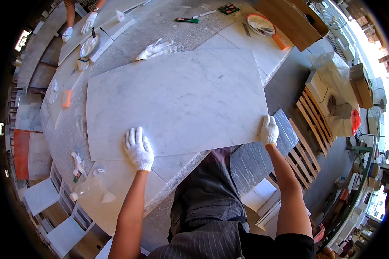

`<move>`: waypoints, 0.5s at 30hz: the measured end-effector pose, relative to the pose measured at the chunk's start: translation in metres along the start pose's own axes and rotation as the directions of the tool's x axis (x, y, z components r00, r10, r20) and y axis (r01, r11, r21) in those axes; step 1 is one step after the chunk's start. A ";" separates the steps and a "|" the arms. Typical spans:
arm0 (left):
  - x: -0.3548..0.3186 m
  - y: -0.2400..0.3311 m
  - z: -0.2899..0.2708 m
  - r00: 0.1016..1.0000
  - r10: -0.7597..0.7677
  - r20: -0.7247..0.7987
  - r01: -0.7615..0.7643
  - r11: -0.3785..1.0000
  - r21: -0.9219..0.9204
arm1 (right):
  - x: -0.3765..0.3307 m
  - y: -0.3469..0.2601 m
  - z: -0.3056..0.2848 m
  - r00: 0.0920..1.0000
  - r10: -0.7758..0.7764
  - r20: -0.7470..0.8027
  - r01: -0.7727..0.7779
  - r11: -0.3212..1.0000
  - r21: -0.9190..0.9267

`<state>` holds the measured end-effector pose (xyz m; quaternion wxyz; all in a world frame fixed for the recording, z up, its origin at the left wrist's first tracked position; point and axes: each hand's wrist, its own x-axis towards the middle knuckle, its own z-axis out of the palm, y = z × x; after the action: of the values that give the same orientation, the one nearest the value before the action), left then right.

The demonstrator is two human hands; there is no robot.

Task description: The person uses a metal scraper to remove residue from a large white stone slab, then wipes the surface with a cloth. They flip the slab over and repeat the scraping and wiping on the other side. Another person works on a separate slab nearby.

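A large white marble slab (177,95) with faint grey veins lies on the dusty worktable (160,26), its near edge reaching past the table's front edge on the right. My left hand (139,149), in a white knit glove, rests flat on the slab near its front edge, fingers spread. The slab's near right corner is gripped by my gloved right hand (269,130), with the fingers on top and the thumb side out of sight. An unworn white glove (156,49) lies just beyond the slab's far edge.
At the far left another person's gloved hand (89,23) is near a bowl of white paste (90,45). A second bowl (261,24) and a cardboard box (294,21) sit at the far right. Wooden pallets (314,121) and a dark grey slab (257,162) stand right of the table.
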<state>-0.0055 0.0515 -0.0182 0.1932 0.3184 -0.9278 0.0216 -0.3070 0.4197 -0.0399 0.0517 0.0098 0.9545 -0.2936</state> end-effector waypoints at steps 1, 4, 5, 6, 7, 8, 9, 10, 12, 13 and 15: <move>-0.001 0.000 0.001 1.000 0.004 -0.002 -0.004 1.000 0.000 | 0.000 0.001 -0.001 1.000 -0.006 -0.003 0.006 1.000 -0.005; -0.002 0.001 0.001 1.000 0.011 -0.009 -0.011 1.000 0.000 | 0.000 0.002 -0.001 1.000 -0.008 -0.014 0.008 1.000 0.025; -0.001 0.001 0.001 1.000 0.013 -0.018 -0.013 1.000 -0.013 | 0.000 0.002 0.000 1.000 -0.015 -0.020 0.016 0.999 0.039; -0.002 0.001 0.002 1.000 0.013 -0.022 -0.013 1.000 -0.017 | -0.001 0.001 0.001 0.999 -0.031 -0.043 0.033 0.998 0.051; -0.002 0.000 0.004 1.000 0.013 -0.025 -0.013 1.000 -0.021 | -0.001 0.001 0.001 0.999 -0.027 -0.046 0.030 0.998 0.062; -0.004 0.000 0.004 1.000 0.009 -0.029 -0.009 1.000 -0.022 | -0.001 0.001 0.000 0.999 -0.028 -0.045 0.031 0.997 0.074; -0.004 0.000 0.004 1.000 0.003 -0.021 -0.003 1.000 -0.018 | -0.001 0.001 -0.001 0.999 -0.029 -0.045 0.032 0.996 0.085; -0.004 0.000 0.004 1.000 -0.003 -0.014 0.003 1.000 -0.015 | -0.003 0.001 -0.002 0.999 -0.023 -0.044 0.027 0.995 0.096; -0.005 0.000 0.003 1.000 -0.016 -0.012 0.016 1.000 -0.002 | -0.004 0.000 -0.002 0.999 -0.009 -0.047 0.013 0.995 0.094; -0.007 0.001 0.005 1.000 -0.023 -0.013 0.023 1.000 0.003 | -0.003 0.001 -0.003 0.999 -0.001 -0.049 0.006 0.996 0.093; -0.008 -0.001 0.005 1.000 -0.030 -0.011 0.030 0.999 0.015 | -0.003 0.000 -0.002 0.999 -0.006 -0.044 0.011 0.994 0.113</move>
<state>-0.0007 0.0549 -0.0256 0.1959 0.3334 -0.9218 0.0272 -0.3037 0.4213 -0.0379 0.0291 0.0150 0.9372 -0.3471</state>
